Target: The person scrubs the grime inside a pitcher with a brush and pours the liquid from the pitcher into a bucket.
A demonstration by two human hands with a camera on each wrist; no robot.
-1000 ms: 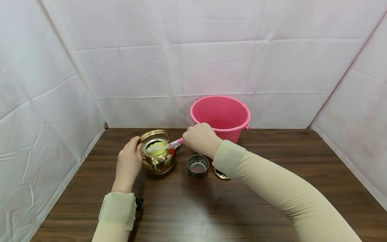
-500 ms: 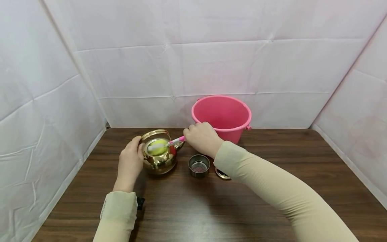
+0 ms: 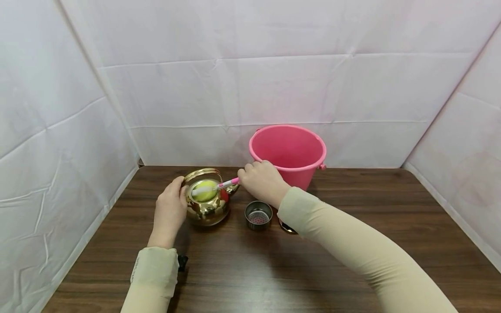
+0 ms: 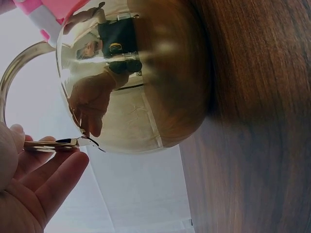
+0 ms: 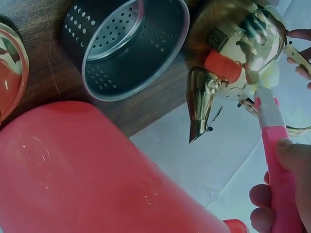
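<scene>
**At the far left of the table [image 3: 231, 274]: a sponge brush [image 3: 205, 191] in the mouth of a gold-coloured kettle [image 3: 207, 212].**

The kettle stands with its base on the wood, its spout [image 3: 232, 189] toward the right. Within its round opening sits the brush's yellow-green head, whose lower extent is hidden by the kettle wall. On the left side, the left hand [image 3: 169, 208] pinches the arched bail handle [image 3: 202, 173] between thumb and fingers, near its joint with the body. From the right, the right hand [image 3: 263, 180] is curled round the pink-and-white brush handle, thumb laid along it.

Nearer and to the right stands a perforated metal strainer basket [image 3: 258, 215], mouth upward; just right of it, a shiny lid [image 3: 288, 227] lies partly covered by the right sleeve [image 3: 332, 226]. Farther off rises a pink bucket [image 3: 300, 177], just beyond the right hand.

Possible faults, as judged: a hard sideways push on the brush could slide or tip the kettle, since the hinged bail probably gives weak restraint; a wide backward swing of the right arm could knock the bucket, basket or lid.
</scene>
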